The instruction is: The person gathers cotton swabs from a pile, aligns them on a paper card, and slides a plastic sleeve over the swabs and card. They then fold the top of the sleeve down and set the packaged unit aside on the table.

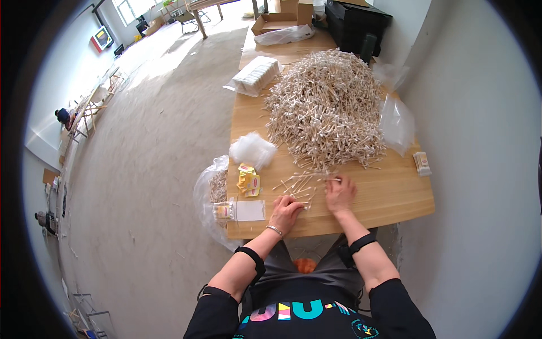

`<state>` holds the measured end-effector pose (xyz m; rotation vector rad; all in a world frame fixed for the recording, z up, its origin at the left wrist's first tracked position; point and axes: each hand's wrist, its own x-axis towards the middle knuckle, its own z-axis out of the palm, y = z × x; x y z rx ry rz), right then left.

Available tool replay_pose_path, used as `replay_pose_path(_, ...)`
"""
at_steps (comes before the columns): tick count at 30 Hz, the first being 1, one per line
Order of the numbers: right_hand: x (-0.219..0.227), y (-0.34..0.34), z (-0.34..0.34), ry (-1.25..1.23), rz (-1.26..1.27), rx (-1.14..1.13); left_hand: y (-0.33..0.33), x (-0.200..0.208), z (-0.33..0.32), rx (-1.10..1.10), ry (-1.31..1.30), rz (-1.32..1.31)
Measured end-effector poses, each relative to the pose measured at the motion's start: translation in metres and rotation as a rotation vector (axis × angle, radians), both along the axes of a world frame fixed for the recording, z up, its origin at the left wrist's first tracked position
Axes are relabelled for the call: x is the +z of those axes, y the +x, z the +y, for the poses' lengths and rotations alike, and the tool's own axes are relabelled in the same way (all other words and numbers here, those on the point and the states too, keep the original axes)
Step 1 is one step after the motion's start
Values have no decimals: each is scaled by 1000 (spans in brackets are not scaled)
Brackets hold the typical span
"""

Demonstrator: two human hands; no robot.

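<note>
A big heap of cotton swabs [327, 110] with wooden sticks covers the middle of the table. Several loose swabs [294, 183] lie scattered between the heap and my hands. Low on the table, my left hand [285, 215] is closed, with white swab tips showing at its fingertips. Farther right and a little higher, my right hand [341, 196] has its fingers curled around a swab at the heap's near edge. The fingers partly hide what each hand holds. Left of my left hand lies a filled pack of swabs [224, 211] beside a white strip [250, 210].
Yellow printed cards [248, 181] and clear plastic bags [252, 150] lie at the table's left. A wrapped stack of packs [257, 75] sits farther back. One small pack [422, 164] lies near the right edge. A large plastic bag [206, 186] of swabs hangs beside the left edge. A wall [480, 169] stands right.
</note>
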<state>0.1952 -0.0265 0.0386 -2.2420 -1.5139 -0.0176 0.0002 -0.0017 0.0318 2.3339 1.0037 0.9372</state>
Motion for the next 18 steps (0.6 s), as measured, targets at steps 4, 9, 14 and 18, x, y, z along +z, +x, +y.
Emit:
replay_pose_path(4,10,7,-4,161,-58,-112,-3,-2,2,50,-58,-1)
replay_pose_path(9,18,-28,-9,169,-8,188,4,15,21,322,45,-22)
replay_pose_path(14,9,-42,22,168,-124,467,6,4,42,301,-137,74)
replay_pose_path(18,0,-25,36,100,-90,530,2,-7,47,258,-152,21)
